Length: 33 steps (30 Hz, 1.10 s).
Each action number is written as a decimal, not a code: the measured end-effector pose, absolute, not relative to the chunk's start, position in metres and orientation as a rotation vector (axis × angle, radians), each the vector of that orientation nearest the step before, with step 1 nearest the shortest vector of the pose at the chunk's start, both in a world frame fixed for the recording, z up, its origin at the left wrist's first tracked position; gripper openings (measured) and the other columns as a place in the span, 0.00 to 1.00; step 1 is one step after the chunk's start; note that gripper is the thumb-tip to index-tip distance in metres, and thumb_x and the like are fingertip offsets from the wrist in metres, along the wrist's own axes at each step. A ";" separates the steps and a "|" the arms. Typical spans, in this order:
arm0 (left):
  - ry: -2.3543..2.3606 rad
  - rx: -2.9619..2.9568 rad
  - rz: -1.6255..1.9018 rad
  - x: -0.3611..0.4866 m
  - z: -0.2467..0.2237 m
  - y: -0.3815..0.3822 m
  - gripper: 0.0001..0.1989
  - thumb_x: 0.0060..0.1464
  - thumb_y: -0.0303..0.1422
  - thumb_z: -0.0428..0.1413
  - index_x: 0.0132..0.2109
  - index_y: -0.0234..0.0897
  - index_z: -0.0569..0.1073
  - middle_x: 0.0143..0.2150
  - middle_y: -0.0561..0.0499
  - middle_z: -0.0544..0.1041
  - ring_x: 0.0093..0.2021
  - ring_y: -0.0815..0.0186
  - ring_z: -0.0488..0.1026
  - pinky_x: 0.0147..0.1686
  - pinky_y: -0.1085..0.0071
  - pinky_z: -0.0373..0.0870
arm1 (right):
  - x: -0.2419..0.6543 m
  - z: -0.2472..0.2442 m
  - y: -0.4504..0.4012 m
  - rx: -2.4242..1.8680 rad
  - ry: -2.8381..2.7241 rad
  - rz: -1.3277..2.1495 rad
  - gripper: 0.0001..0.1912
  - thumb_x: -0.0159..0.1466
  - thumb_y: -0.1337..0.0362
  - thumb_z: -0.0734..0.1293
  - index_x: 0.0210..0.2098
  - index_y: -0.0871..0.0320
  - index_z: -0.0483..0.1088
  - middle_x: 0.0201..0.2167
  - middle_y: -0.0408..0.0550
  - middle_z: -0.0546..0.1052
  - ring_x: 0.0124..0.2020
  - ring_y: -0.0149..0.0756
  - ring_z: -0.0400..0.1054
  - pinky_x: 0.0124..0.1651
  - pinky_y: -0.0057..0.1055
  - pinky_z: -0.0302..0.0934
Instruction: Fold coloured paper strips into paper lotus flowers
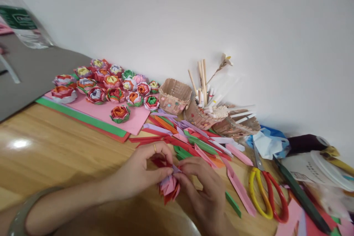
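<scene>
Between my two hands is a folded paper flower (169,186) with pink, lilac, orange and red petals. My left hand (155,166), with a ring on one finger, pinches it from the left. My right hand (203,184) has thumb and fingertips closed on its upper right side, by a lilac petal tip. Just beyond my hands lies a loose pile of folded paper strips (190,136) in red, green, pink, lilac and orange. Several finished paper flowers (120,113) stand in a cluster on a pink paper sheet (135,120) at the back left.
Scissors (258,188) with yellow and red handles lie at right, beside a dark green utility knife (301,191). Along the wall stand a woven-looking basket (174,97) and containers holding sticks and pens (203,96). A clear plastic tub (312,169) sits far right. A plastic bag (30,25) is at upper left.
</scene>
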<state>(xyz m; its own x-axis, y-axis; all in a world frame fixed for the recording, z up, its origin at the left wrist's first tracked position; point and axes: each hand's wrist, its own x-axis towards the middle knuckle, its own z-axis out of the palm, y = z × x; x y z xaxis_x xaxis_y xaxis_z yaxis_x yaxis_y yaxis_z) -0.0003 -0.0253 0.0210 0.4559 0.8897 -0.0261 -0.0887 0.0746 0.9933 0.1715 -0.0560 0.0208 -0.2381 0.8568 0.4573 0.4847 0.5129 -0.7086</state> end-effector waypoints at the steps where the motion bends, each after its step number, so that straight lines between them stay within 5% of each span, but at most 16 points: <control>1: 0.781 1.237 0.839 -0.001 0.022 -0.024 0.04 0.48 0.29 0.57 0.29 0.36 0.68 0.29 0.54 0.68 0.30 0.70 0.66 0.31 0.74 0.63 | 0.172 0.021 -0.056 -1.096 -1.863 0.637 0.04 0.58 0.70 0.67 0.28 0.56 0.69 0.27 0.44 0.75 0.29 0.32 0.69 0.31 0.26 0.64; 8: 0.655 1.048 0.699 -0.004 0.017 -0.021 0.09 0.44 0.30 0.60 0.28 0.35 0.66 0.29 0.55 0.66 0.28 0.72 0.64 0.27 0.76 0.60 | 0.172 0.018 -0.054 -1.177 -1.644 1.031 0.06 0.58 0.65 0.67 0.25 0.57 0.67 0.25 0.42 0.72 0.28 0.31 0.66 0.31 0.26 0.61; 22: 0.731 0.995 0.686 -0.001 0.018 -0.019 0.07 0.43 0.31 0.61 0.27 0.33 0.70 0.25 0.56 0.68 0.23 0.74 0.62 0.23 0.79 0.57 | 0.168 0.018 -0.056 -1.256 -1.516 1.243 0.06 0.57 0.62 0.68 0.27 0.58 0.69 0.24 0.42 0.73 0.27 0.30 0.66 0.29 0.24 0.61; 33: 0.924 1.433 0.886 -0.001 0.013 -0.024 0.03 0.48 0.27 0.56 0.29 0.37 0.75 0.29 0.52 0.73 0.29 0.69 0.69 0.28 0.76 0.64 | 0.174 0.003 -0.060 -1.182 -2.067 0.310 0.07 0.58 0.73 0.64 0.35 0.56 0.68 0.26 0.45 0.75 0.26 0.33 0.68 0.28 0.28 0.61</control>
<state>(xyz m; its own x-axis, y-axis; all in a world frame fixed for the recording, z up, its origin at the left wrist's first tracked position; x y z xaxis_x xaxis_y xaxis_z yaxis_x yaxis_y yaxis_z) -0.0010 -0.0238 0.0129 0.4038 0.9148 0.0106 0.0484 -0.0329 0.9983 0.1742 -0.0597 0.0031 -0.3171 0.8236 0.4702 0.6497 0.5498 -0.5250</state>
